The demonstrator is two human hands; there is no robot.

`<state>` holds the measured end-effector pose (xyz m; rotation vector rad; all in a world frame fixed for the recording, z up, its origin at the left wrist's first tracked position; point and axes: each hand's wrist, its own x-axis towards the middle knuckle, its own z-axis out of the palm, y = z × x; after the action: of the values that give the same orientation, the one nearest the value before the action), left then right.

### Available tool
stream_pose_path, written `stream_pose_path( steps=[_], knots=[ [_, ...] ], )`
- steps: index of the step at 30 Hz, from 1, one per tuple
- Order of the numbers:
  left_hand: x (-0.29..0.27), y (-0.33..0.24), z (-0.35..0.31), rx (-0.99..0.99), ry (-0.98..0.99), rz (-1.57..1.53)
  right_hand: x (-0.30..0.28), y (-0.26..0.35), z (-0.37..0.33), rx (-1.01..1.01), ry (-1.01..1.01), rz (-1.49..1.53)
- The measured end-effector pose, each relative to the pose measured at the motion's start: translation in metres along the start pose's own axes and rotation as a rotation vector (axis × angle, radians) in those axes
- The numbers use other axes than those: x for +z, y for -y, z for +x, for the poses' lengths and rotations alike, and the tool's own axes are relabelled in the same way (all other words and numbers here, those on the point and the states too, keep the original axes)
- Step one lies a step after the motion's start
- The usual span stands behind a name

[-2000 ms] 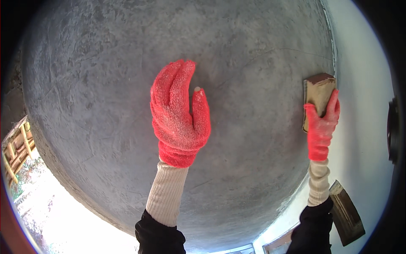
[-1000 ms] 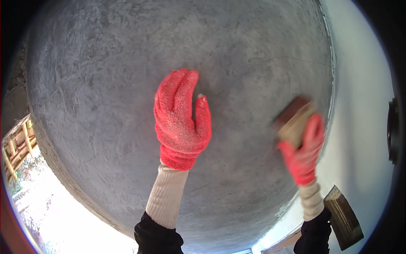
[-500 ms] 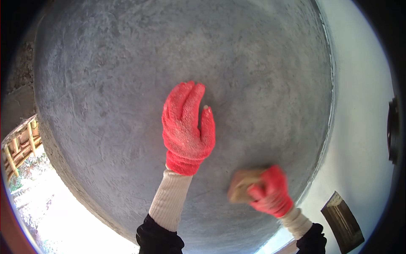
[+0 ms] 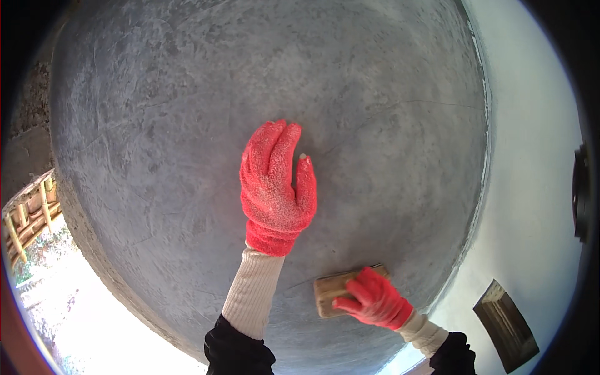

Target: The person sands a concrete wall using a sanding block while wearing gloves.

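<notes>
My left hand [image 4: 278, 187], in a red coated glove with a cream knitted cuff, rests flat on the grey plastered surface [image 4: 387, 156]. Its fingers are stretched out, the thumb a little apart, and it holds nothing. Lower and to the right, my right hand [image 4: 375, 301], gloved the same way, grips a brown sanding block [image 4: 330, 292], which looks wooden. The block's face lies against the grey surface; its underside is hidden. Fine cracks and trowel-like marks run through the grey.
A white wall [image 4: 525, 187] borders the grey surface on the right, with a dark opening [image 4: 506, 326] low in it and a dark round object [image 4: 581, 194] at the rim. At left, beyond a rough edge [image 4: 94, 247], are bright ground and a bamboo-like fence [image 4: 32, 215].
My right hand has moved the sanding block left and slightly down across the grey surface. My left hand has stayed in almost the same place.
</notes>
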<state>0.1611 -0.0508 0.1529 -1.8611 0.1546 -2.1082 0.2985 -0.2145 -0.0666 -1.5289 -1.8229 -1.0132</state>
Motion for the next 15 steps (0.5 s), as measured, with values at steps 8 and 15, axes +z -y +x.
stream_pose_path(
  steps=[8,15],
  knots=[
    [-0.01,-0.001,0.005,0.016,0.013,0.043,-0.088,-0.101,0.044,0.824,-0.825,-0.112],
    [0.0,0.004,0.007,0.054,-0.056,-0.021,-0.01,-0.009,-0.007,0.075,-0.261,-0.218]
  ],
)
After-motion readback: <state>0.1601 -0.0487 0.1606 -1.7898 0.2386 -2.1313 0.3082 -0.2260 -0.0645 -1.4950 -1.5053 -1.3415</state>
